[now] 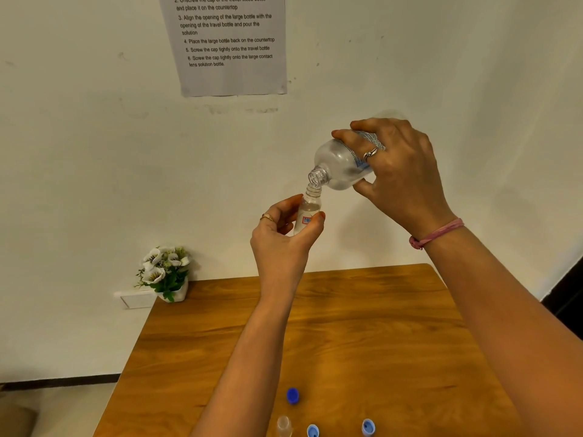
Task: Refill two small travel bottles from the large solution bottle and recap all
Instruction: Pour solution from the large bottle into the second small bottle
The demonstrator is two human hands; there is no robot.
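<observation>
My right hand (399,171) grips the large clear solution bottle (339,167), uncapped and tipped down to the left, high above the table. Its mouth rests against the open neck of a small clear travel bottle (307,209), held upright in my left hand (284,238). A second small travel bottle (284,425) stands uncapped at the table's near edge. A dark blue cap (292,395) lies on the wood just behind it. Two light blue caps (313,431) (368,427) lie open side up to its right.
The wooden table (362,326) stands against a white wall. A small pot of white flowers (167,275) sits at its far left corner. A printed instruction sheet (230,42) hangs on the wall above. Floor shows beyond the table's left edge.
</observation>
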